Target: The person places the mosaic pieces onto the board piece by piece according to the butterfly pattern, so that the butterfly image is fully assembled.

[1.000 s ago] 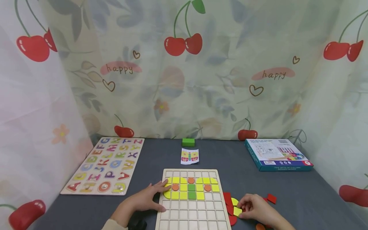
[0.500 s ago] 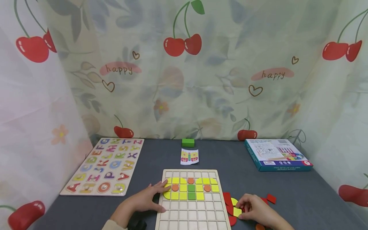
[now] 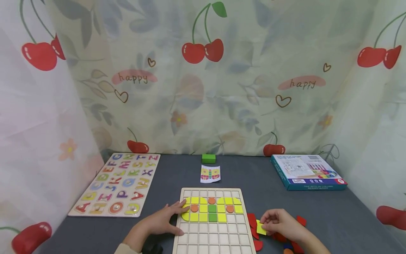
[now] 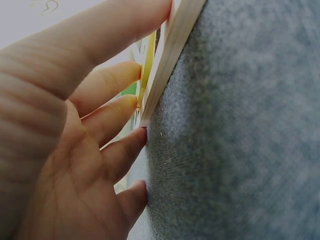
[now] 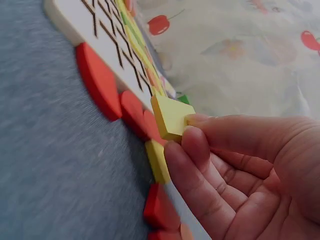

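Head view: flat yellow, orange and green tiles (image 3: 212, 208) occupy three rows of the pale wooden gridded board (image 3: 203, 239), the lowest incomplete; perhaps half remains. The spread left hand (image 3: 161, 220) touches its left edge. Beside its right edge, the right hand (image 3: 282, 224) pinches a yellow square tile (image 5: 172, 115), tilted, broad face toward the wrist camera, no long axis.

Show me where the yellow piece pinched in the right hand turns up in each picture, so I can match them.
Head: the yellow piece is low and right of centre, held by the right hand.
Left wrist: not in it.
Right wrist: the yellow piece is near the centre.
Shared landmark: the pale grid board, seen edge-on in the left-wrist view.
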{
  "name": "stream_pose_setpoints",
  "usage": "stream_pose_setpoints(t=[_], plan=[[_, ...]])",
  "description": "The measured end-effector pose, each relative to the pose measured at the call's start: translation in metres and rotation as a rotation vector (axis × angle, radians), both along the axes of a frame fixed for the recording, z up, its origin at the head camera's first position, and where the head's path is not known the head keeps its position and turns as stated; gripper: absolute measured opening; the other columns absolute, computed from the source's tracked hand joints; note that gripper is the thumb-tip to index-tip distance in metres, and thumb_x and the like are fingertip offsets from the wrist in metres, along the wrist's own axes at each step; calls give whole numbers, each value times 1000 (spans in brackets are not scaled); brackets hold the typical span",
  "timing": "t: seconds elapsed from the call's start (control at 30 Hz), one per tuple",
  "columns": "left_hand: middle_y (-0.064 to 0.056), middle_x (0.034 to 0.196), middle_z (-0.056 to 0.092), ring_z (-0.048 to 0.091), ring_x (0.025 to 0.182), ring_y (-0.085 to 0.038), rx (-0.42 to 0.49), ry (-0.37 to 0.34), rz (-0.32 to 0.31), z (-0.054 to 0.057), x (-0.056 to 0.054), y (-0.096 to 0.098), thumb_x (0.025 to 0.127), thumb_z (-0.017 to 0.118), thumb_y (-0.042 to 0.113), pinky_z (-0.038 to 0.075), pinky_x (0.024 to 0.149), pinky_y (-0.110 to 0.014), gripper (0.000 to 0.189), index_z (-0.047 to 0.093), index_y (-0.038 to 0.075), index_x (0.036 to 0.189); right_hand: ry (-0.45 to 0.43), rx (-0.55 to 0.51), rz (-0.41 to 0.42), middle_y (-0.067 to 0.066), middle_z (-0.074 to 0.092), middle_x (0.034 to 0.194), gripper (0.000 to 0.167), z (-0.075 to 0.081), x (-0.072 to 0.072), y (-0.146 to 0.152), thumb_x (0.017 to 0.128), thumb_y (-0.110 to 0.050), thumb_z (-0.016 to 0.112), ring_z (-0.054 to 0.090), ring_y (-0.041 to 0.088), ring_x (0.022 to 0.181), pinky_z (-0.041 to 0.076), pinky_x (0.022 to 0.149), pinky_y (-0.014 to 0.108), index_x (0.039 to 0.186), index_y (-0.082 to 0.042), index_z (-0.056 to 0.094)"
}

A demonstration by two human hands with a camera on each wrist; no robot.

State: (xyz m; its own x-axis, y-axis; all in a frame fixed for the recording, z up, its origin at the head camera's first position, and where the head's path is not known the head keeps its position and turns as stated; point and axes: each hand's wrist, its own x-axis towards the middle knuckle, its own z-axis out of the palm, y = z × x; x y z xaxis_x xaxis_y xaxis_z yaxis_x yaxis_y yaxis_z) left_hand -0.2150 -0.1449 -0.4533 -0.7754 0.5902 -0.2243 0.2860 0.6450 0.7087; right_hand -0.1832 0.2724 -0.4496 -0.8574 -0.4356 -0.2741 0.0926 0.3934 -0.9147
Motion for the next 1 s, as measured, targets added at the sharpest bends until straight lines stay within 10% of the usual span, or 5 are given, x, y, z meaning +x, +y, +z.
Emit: stream_pose_setpoints(t=[1.0], plan=[[-9,154,24,15,143,-36,21,-7,-8,0,-1,-2,75,76,33,4,112,-63,73,45,19,140,142,50,5,1,67,75,23,-5,-46,-78,80,-16,72,57,10,60,50,57,22,91,4,68]])
